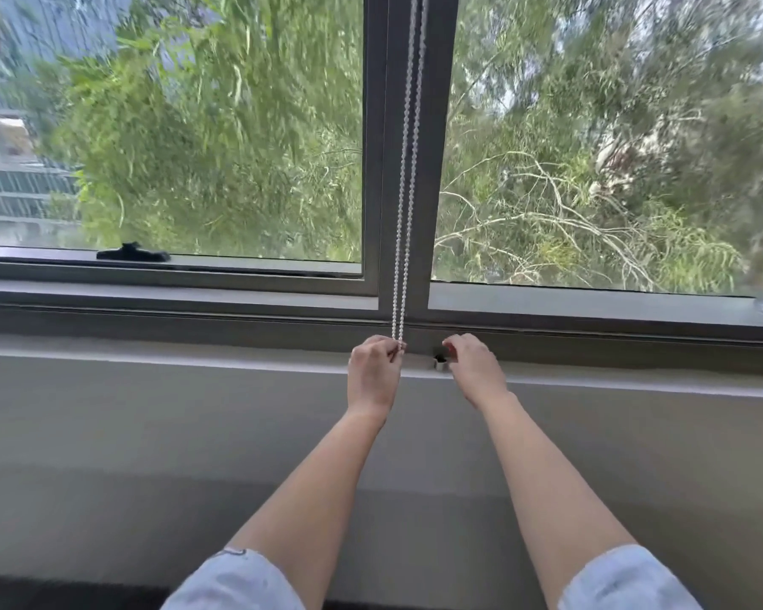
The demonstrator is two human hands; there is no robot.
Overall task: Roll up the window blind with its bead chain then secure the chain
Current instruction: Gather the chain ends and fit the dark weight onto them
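Here, the bead chain (404, 191) hangs as two thin strands of small round white beads, close side by side, in front of the dark grey middle post (439, 169) of the window. The strands come down from the top edge of the view and end at the left hand (373, 374), just above the pale sill ledge (150, 358). The left fingers (392, 352) are curled narrow and pinch the lowest part of the chain between thumb and fingertips. Above them the chain looks straight and tight.

Just to the right, the right hand (474, 367) reaches to a small fitting (440, 362) at the ledge, dark on top and shiny like metal below. The right fingers (453, 345) are bent over the top of this fitting and seem to touch it. I cannot tell whether they hold it, because the hand covers most of it. The chain is near the fitting but apart from it, and the two hands do not touch.

The post and the rails are smooth and matte. On the far left rail lies a black latch handle (133, 253). Behind the glass are green leafy trees (221, 147), with thin pale branches on the right. The wall (150, 455) under the ledge is plain grey. Light blue rolled sleeves (234, 583) show at the near edge.
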